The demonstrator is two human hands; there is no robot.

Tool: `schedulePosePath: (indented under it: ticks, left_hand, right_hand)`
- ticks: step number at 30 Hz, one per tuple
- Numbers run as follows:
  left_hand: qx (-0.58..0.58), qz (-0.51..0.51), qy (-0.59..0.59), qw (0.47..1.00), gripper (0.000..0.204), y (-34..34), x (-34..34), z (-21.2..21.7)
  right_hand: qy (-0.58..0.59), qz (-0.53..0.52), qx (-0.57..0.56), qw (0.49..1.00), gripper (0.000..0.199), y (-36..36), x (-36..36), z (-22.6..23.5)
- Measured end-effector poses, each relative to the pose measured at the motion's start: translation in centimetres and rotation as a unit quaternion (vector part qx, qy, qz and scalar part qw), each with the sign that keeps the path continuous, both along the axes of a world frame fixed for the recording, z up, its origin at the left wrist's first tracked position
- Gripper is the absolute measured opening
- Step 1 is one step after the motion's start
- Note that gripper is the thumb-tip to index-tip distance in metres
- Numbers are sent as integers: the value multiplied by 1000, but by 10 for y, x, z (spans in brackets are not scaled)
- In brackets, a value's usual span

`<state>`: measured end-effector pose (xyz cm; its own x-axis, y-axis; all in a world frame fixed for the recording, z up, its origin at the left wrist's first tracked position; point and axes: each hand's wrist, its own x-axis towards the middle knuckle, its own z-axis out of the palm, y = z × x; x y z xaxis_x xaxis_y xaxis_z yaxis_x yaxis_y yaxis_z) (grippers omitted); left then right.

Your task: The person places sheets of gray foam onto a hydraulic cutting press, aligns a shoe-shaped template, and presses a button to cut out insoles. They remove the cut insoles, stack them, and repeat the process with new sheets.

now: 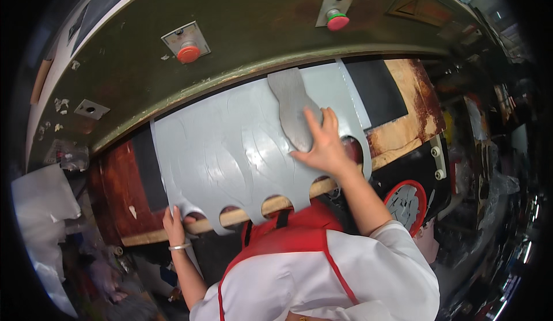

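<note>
A glossy light grey sheet [199, 131] lies across the board, with several rounded cut-outs along its near edge. On its right part rests a flat grey sole-shaped piece [291, 99], its long side running away from me. My right hand [328, 148] grips the near end of this piece, thumb at its lower edge and fingers spread over its right side. At the sheet's near left corner, my left hand [173, 226] has its fingers closed around the edge. A bracelet [179, 246] circles my left wrist.
A dark green machine body [253, 27] with two red push buttons [188, 53] spans the far side. Black sheets [377, 93] lie on the worn wooden board [115, 206]. A red-rimmed round container [422, 203] stands at right. Clear plastic [46, 197] hangs at left.
</note>
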<state>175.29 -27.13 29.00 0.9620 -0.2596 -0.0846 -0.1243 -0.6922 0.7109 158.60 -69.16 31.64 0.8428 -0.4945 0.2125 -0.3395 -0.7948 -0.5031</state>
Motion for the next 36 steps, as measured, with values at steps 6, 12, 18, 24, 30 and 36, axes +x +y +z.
schedulePosePath:
  ticks: [6, 12, 18, 24, 30, 36]
  left_hand:
    - [-74, 106, 6, 992, 35, 13, -79, -15]
    - [-110, 115, 69, 985, 32, 43, -115, -19]
    - [-131, 105, 59, 984, 30, 48, -122, -26]
    - [-94, 106, 8, 990, 29, 23, -94, -25]
    - [-30, 113, -46, 992, 32, -20, -28, -27]
    - [17, 105, -97, 990, 37, -63, 49, -30]
  right_hand:
    - [11, -51, 100, 994, 98, 27, -43, 10]
    - [-180, -81, 500, 843, 103, -21, -74, 33]
    - [-24, -87, 36, 995, 101, -44, -61, 12]
    - [-142, -155, 34, 977, 105, -36, -63, -21]
    - [-155, -145, 60, 975, 100, -82, -9, -28]
    - [-246, -188, -164, 937, 92, -157, 102, 65]
